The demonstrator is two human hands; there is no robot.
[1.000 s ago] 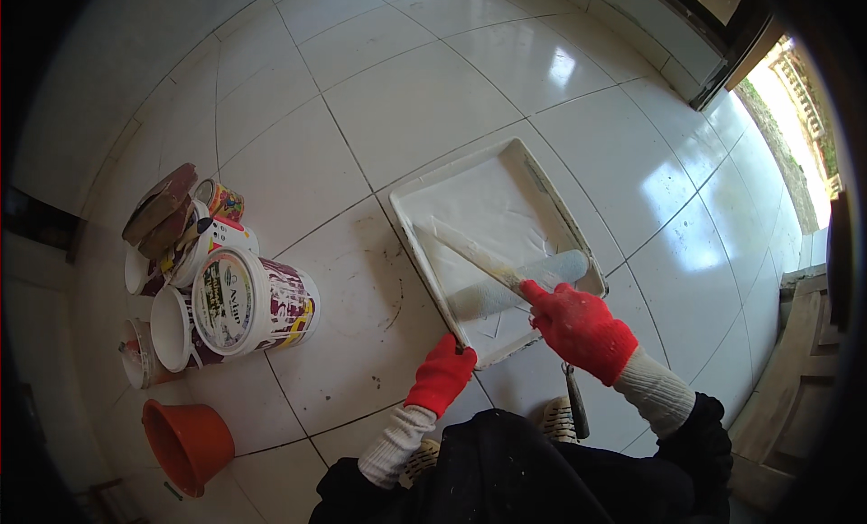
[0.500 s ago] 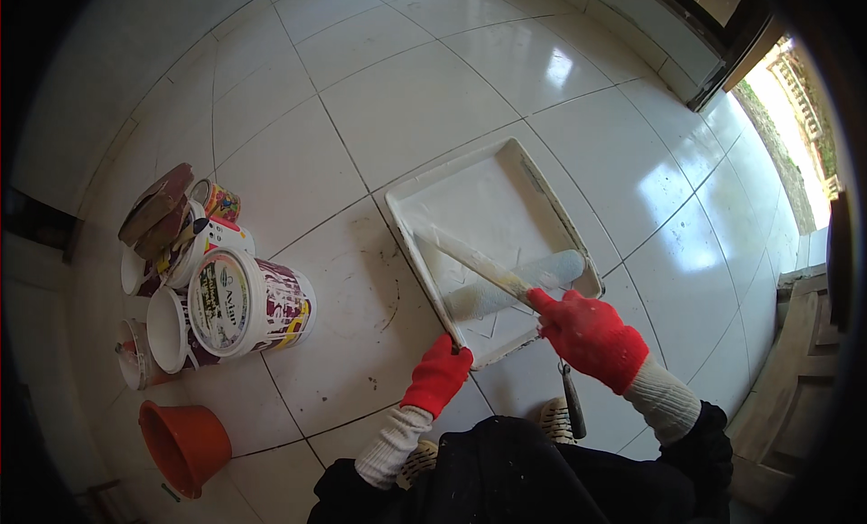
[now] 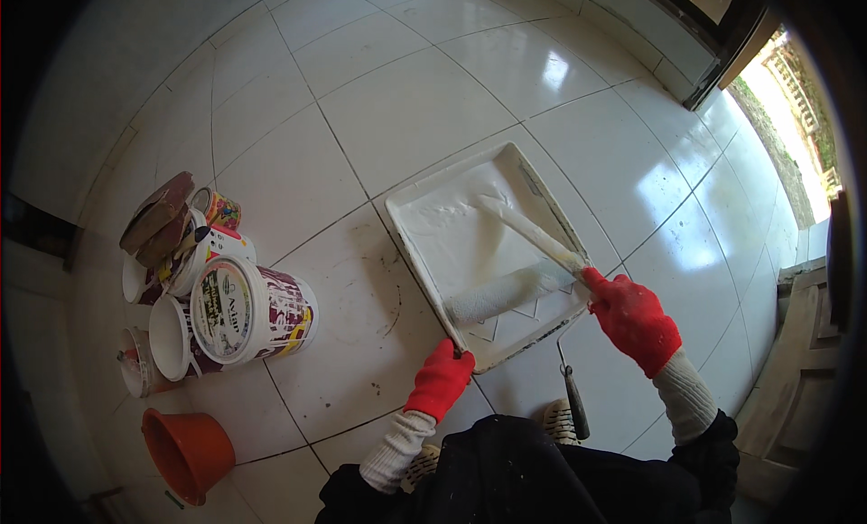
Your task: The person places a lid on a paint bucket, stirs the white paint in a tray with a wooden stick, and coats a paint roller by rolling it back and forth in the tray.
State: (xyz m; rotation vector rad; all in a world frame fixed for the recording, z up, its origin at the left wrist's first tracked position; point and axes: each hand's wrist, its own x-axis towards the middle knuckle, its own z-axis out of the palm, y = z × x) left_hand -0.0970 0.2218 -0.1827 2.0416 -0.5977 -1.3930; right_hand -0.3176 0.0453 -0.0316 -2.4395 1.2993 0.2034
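Note:
A white paint tray [image 3: 448, 171] with spread white paint lies on the tiled floor in front of me. My left hand [image 3: 438, 380], in a red glove, grips its near-left corner. My right hand [image 3: 634, 321], also red-gloved, holds a pale flat stick [image 3: 528, 231] at the tray's right edge; the stick's far end rests in the paint. A paint roller [image 3: 488, 300] lies across the near part of the tray under the stick, its handle [image 3: 575, 402] hanging outside beside my shoe [image 3: 562, 420].
On the left stand several paint buckets [image 3: 251, 307], a colourful can [image 3: 219, 208], dark flat pieces [image 3: 158, 213] on a bucket and an orange bucket [image 3: 188, 447]. An open doorway [image 3: 781, 118] is at the upper right, a wooden panelled door [image 3: 795, 370] at the lower right.
My right hand has moved rightward with the stick, whose far end has swept from the tray's left side toward its upper middle through the paint. My left hand stays at the corner.

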